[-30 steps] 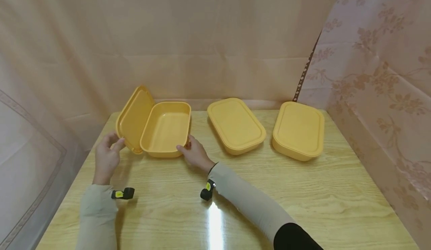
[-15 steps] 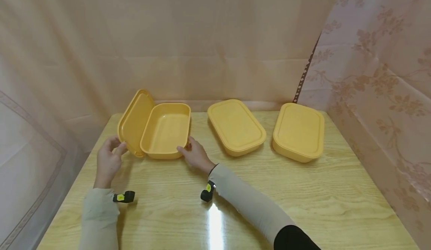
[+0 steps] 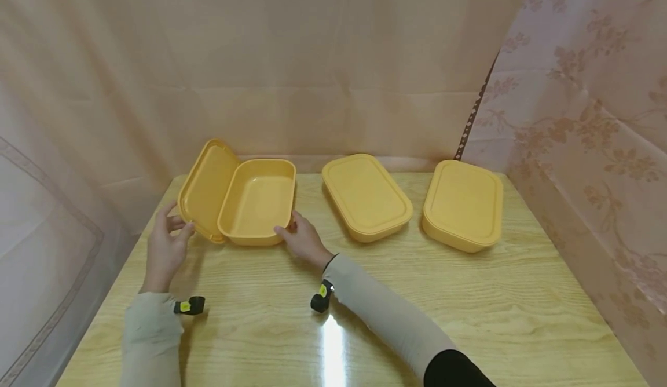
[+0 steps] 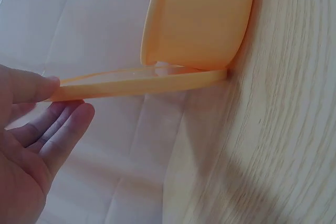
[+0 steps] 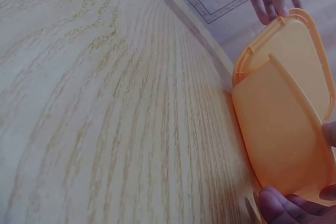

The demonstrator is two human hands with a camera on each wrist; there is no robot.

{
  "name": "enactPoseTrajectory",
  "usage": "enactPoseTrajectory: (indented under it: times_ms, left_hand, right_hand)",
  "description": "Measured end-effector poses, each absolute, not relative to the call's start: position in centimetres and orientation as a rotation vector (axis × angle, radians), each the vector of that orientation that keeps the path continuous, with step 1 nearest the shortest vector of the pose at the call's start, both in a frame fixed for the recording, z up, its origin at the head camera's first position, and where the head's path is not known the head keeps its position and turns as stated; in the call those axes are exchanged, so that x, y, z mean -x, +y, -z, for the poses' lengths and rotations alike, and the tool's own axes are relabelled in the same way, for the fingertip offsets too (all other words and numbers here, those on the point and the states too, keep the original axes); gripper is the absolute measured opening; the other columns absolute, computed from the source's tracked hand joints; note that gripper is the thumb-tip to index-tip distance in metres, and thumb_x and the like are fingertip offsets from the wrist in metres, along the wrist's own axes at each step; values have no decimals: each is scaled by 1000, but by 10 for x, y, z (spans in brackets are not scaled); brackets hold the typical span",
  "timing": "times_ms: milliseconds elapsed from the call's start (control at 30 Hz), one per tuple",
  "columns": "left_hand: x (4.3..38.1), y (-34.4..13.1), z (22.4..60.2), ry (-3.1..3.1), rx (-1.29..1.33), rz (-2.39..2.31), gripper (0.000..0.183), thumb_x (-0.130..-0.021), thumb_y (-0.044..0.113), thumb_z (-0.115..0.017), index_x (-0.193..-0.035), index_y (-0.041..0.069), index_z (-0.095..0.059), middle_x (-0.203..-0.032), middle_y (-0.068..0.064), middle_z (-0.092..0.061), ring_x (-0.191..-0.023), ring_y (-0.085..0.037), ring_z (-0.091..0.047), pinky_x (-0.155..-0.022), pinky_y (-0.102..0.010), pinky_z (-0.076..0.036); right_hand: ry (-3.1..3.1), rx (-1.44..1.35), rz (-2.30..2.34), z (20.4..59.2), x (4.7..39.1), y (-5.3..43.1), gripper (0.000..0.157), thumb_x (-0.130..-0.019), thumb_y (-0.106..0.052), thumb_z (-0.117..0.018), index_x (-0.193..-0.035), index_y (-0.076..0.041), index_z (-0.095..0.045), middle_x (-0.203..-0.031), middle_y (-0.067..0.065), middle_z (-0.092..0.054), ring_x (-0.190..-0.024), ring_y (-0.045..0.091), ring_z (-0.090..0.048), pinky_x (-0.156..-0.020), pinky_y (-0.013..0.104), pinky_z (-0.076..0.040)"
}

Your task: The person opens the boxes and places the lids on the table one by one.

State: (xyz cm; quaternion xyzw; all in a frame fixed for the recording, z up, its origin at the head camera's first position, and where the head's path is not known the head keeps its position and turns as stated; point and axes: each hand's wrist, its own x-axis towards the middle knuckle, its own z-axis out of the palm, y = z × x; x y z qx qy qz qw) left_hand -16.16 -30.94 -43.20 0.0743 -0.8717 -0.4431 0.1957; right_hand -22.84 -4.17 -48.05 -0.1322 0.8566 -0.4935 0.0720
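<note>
Uncovered box: one yellow box, a bit left of the middle of the frame. It sits on the table, and its smooth inside shows.
Lid: one yellow lid is off. It stands up on a tilt, leaning out to the left, close along the left side of the uncovered box. I can't tell if the two are joined.
Left hand: one, at the left of the frame. Its thumb and fingers pinch the edge of the lid at the near corner.
Right hand: one, just below the middle. It pinches the uncovered box at its lower right corner, with the thumb on the rim and fingers outside.
Middle covered box: one, right of the middle, turned on a slant, top on.
Right-side covered box: one, farther right, top on too. That makes three boxes, all yellow, well apart from the hands except the first.
Sleeves: two, light grey, at the bottom.
Wrist cameras: two little black ones, each with one yellow sticker.
Table: one, pale wood, with one bright streak at the bottom middle.
Cloth: hangs across the top; the right part has flowers.
</note>
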Motion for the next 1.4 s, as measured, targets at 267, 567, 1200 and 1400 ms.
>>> enactPoseTrajectory:
  times_ms: [267, 567, 1200, 1400]
  left_hand:
    - [163, -309, 433, -2414, -298, 1132, 59, -93, 10, -60, -148, 13, -39, -111, -23, -67, -79, 22, -43, -66, 0, -37]
    - [166, -308, 435, -2265, -275, 1153, 49, -90, 7, -62, -138, 5, -53, -108, -26, -66, -75, 21, -46, -67, 3, -39]
    - [168, -305, 433, -2116, -356, 1076, 32, -90, 8, -64, -120, -3, -66, -105, -24, -69, -76, 22, -47, -69, 3, -38]
    - [168, -307, 434, -2076, -406, 1062, 30, -89, 8, -65, -116, -3, -68, -88, 17, -61, -74, 22, -47, -68, 3, -39]
  right_hand:
    - [2565, 413, 1511, 482, 229, -42, 46, -96, -33, -60, -134, -8, -52, -100, 8, -59, -90, 16, -51, -76, 26, -43]
    - [2568, 415, 1505, 478, 226, -42, 44, -96, -32, -60, -133, -8, -52, -97, 6, -57, -88, 15, -50, -75, 25, -42]
    - [2568, 376, 1487, 476, 226, -42, 50, -97, -34, -59, -138, -7, -49, -105, 9, -60, -95, 18, -53, -83, 30, -45]
    - [2563, 399, 1498, 477, 226, -42, 48, -96, -33, -60, -136, -7, -50, -108, 10, -62, -96, 17, -55, -85, 30, -47]
